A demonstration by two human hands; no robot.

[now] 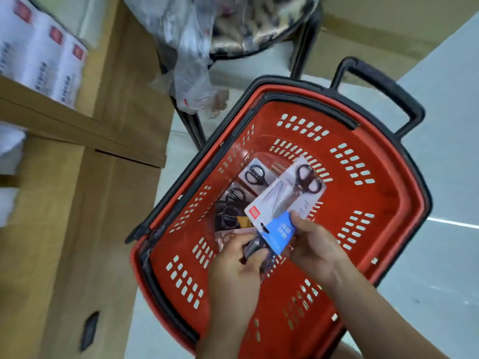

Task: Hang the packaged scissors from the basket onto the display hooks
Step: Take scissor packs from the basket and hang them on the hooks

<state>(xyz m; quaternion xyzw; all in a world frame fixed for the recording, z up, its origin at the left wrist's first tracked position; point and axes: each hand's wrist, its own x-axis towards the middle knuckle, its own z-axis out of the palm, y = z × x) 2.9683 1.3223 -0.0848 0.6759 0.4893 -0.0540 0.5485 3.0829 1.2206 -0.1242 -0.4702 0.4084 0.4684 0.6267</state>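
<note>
As the basket (383,193) sits centre frame, the right hand (315,246) pinches a pack (285,200) by its hang-hole end, likely readying it for hooks; the left hand (233,260) grips a second pack (255,246)

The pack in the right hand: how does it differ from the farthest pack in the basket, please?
The held pack is raised in the right hand; the basket pack lies in the basket. The held pack shows a blue panel; the basket pack none. Both hold black-handled scissors.
</note>
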